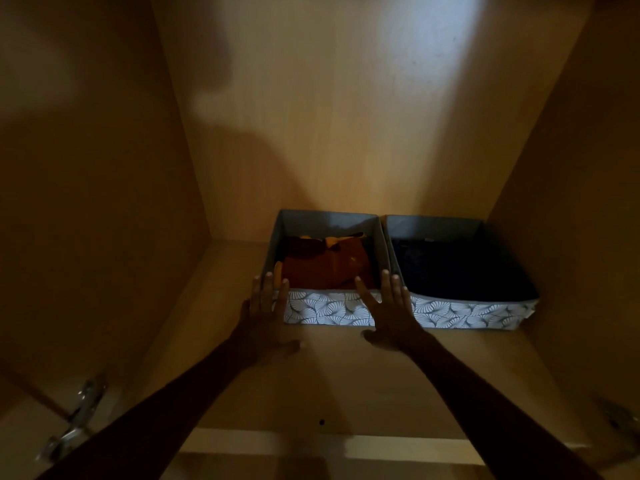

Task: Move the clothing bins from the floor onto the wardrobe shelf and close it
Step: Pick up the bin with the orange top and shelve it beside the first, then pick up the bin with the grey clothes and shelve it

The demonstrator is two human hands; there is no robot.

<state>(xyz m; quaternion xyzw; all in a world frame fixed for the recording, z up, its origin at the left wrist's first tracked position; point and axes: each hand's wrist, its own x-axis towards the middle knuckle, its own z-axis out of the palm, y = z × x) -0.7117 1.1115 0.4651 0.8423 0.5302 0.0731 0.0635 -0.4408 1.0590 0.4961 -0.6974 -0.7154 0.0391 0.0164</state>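
Observation:
Two grey fabric bins with a white leaf-pattern front stand side by side on the wardrobe shelf, against the back wall. The left bin holds folded orange and rust clothes. The right bin holds dark blue clothes. My left hand lies flat with fingers spread against the left bin's front left corner. My right hand is spread flat on that bin's front right corner, where the two bins meet. Neither hand grips anything.
Wooden side walls close in the shelf on both sides. A metal door hinge sits at the lower left and another hinge at the lower right edge. Bare shelf lies left of the bins and in front of them.

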